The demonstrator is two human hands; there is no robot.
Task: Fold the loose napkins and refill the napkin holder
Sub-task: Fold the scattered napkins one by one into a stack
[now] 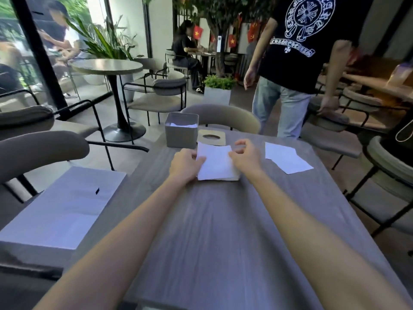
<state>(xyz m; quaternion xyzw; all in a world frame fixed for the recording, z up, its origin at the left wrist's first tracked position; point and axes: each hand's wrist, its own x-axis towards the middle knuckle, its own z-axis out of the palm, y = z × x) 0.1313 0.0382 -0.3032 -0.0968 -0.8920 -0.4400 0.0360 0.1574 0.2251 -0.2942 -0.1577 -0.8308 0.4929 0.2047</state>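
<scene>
A stack of white napkins [216, 163] lies on the grey wooden table [223, 231] in front of me. My left hand [185, 164] grips the stack's left edge. My right hand [245, 155] pinches the top napkin at its right edge. Behind the stack stands the grey square napkin holder [181, 133], open on top with white napkins inside. Its beige lid [211, 137] with an oval slot lies flat beside it. Two loose white napkins [286, 158] lie overlapping to the right.
A large white flat box [64, 204] sits at the table's left edge. Chairs surround the table, one [223, 116] at the far end. A person in a black T-shirt [297, 52] stands close behind the far right corner.
</scene>
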